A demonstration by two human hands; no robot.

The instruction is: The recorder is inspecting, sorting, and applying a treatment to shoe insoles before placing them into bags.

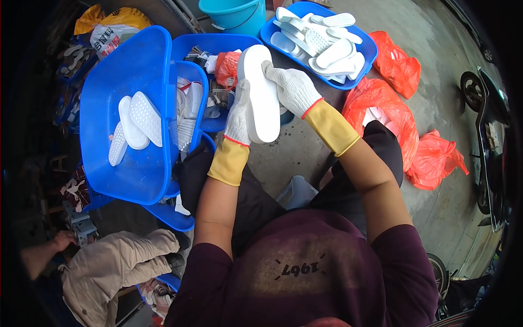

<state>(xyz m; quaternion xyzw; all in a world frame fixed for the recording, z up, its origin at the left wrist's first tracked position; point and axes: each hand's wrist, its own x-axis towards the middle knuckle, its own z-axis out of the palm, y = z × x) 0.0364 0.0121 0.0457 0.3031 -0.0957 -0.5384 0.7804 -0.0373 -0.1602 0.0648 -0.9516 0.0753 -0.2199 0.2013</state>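
Head view: left of the white sole [263, 101], a blue basin [103, 92] contains three loose soles [132, 124]. Left hand [238, 117] and right hand [294, 92] fingers grip the white sole's opposite edges; its long axis points away from the torso [321, 234], far end slightly left. Beyond it, to the right, a blue tub [372, 53] contains piled soles [333, 52].

Grey floor [449, 109] and blue tubs [92, 147]

We see white soles [132, 124] carried in tubs: three in the big tub [144, 173] at left, a heap [317, 42] in the far tub [372, 53]. On our floor, three red bags [436, 161] lie close together at right; a black vehicle [494, 177] stands beyond.
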